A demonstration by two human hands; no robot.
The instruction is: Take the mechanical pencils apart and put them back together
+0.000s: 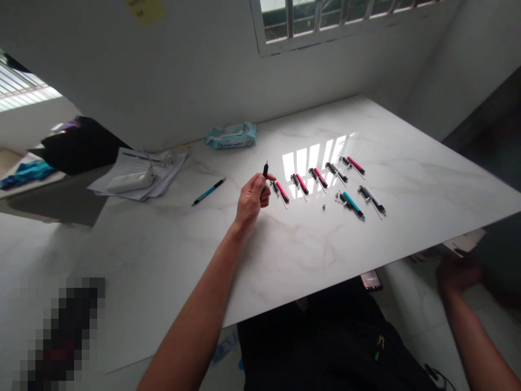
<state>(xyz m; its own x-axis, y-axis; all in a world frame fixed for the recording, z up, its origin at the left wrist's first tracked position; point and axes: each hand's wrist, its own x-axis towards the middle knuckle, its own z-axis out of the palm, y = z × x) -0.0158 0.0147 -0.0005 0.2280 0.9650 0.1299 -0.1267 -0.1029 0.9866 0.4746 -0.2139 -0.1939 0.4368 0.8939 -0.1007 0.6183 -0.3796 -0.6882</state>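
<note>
Raised above the table, my left hand [253, 200] is closed around a dark pen [266, 170], its metal point up; fingers hide its lower part. Down at the right, beyond the table's front edge, my right hand [459, 276] is smeared by motion, so its fingers do not show clearly. It is nearest a pale object [468, 243] below the tabletop. Several pens lie in parts with thin white refills beside them: red barrels [282, 192], a teal barrel [353, 203] and a white barrel [371, 198]. One blue-and-black pen [208, 191] lies apart, left of my left hand.
On the marble-patterned table [163, 260], a blue wipes pack [231, 136] rests by the wall. Papers [163, 187] with a white power strip [130, 182] are at the left. A small metal part [324, 206] lies near the pens. A phone [371, 280] shows below the front edge.
</note>
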